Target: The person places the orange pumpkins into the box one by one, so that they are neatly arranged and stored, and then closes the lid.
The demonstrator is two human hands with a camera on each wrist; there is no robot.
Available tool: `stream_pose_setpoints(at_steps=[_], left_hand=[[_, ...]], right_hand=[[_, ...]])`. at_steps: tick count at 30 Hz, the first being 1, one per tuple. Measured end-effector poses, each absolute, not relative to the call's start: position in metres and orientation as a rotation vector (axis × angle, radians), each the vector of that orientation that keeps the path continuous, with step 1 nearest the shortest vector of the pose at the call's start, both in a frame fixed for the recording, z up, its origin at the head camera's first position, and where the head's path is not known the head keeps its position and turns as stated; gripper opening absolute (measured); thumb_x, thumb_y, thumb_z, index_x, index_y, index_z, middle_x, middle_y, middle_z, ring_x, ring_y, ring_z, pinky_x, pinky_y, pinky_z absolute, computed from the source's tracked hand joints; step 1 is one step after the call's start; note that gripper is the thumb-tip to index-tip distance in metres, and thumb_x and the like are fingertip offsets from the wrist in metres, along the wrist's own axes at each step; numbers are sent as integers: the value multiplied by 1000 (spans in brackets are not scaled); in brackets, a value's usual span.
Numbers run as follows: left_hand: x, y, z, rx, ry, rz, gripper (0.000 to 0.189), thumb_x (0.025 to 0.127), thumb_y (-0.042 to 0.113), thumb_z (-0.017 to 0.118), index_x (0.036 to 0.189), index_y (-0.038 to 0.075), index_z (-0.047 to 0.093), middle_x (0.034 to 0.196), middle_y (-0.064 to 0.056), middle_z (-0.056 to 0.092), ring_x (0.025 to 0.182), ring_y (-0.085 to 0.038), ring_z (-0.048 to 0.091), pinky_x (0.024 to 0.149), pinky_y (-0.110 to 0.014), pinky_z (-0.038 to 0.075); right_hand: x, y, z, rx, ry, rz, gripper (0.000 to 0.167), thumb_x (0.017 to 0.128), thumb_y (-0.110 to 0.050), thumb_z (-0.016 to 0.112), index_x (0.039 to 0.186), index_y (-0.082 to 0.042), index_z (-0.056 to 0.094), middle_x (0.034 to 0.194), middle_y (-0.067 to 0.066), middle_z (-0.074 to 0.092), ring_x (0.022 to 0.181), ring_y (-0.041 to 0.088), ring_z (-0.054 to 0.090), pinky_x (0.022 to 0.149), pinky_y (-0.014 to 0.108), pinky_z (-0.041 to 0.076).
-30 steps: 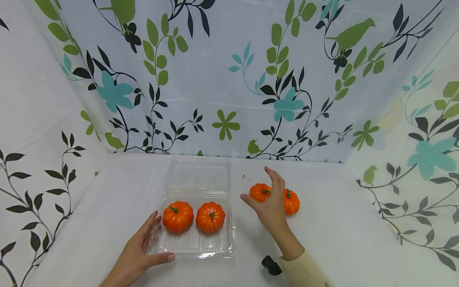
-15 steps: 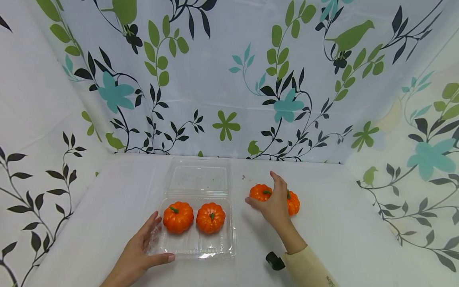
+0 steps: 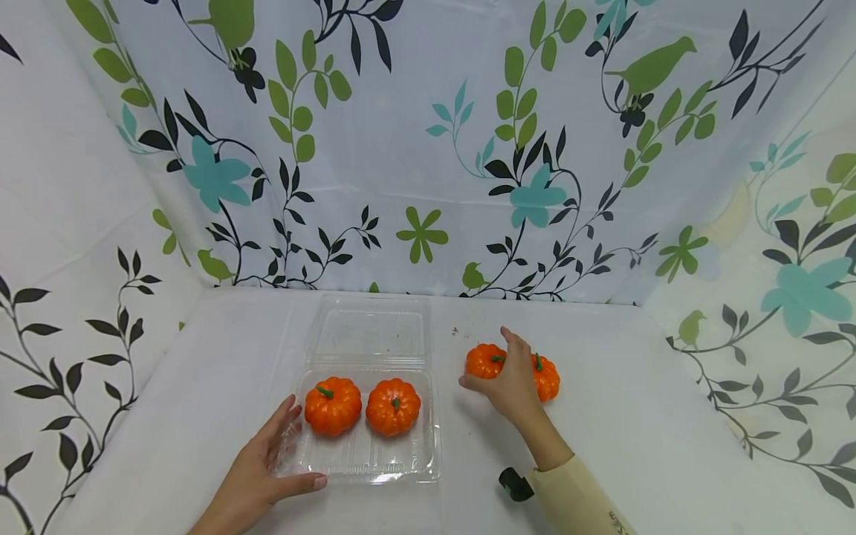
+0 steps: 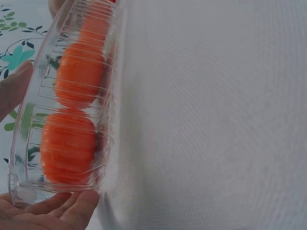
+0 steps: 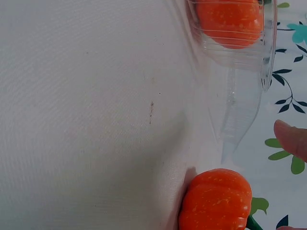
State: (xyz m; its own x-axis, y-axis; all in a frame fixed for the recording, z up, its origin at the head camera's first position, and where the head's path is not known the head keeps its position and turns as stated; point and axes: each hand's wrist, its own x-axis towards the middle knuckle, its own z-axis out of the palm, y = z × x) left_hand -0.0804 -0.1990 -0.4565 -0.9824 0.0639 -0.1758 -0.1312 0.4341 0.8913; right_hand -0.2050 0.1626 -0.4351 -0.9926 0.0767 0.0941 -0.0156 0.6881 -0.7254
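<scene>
A clear plastic clamshell container (image 3: 364, 459) lies with its lid (image 3: 371, 331) folded back. Inside it sit two small orange pumpkins, one on the left (image 3: 332, 417) and one on the right (image 3: 393, 417). My left hand (image 3: 257, 468) rests at the container's left side, fingers along the wall and thumb spread at the front corner. Over two more pumpkins, a left one (image 3: 483, 362) and a right one (image 3: 548, 380), my right hand (image 3: 518, 386) hovers with thumb and fingers spread apart. In the right wrist view, the thumb (image 5: 291, 140) is apart from the nearest pumpkin (image 5: 216, 201).
A white cloth-covered table (image 3: 615, 431) bears everything. A patterned curtain (image 3: 401, 148) hangs behind, and similar cloth walls stand at both sides. A black wrist-worn device (image 3: 515, 484) sits by the right sleeve (image 3: 578, 494).
My right hand has shifted slightly right and lowered toward the left loose pumpkin, with thumb and fingers a little closer together. The left hand and the container have stayed put.
</scene>
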Motion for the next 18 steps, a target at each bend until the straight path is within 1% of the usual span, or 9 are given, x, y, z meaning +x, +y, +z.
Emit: stream_pose_setpoints(at_steps=[3,8,14,18], left_hand=[[-80,-199,-456,-71,2497,1573,124,74,28,92,164,18,9,164,-18,26,148,-41,27,114,-48,30],[-80,-199,-457,-58,2502,1576,124,74,28,92,164,18,8,164,-19,26,148,-40,27,114,-47,30],[-80,-200,-458,-60,2499,1583,123,74,27,92,164,19,8,164,-18,27,148,-39,28,114,-46,30],[-80,-200,-458,-52,2495,1598,123,74,27,92,164,19,9,164,-17,26,148,-38,28,114,-46,30]], right_hand=[[-206,163,-437,-66,-2806,1178,110,73,-31,92,157,-8,26,156,20,30,138,42,37,105,66,42],[-206,162,-442,-79,-2835,1149,109,72,-32,93,157,-10,28,156,19,32,139,40,36,107,65,40],[-203,157,-445,-31,-2801,1153,105,72,-29,93,155,-8,33,154,19,37,139,39,38,108,64,40],[-200,154,-447,-1,-2770,1191,103,71,-26,93,154,-8,36,152,18,39,136,37,41,109,60,41]])
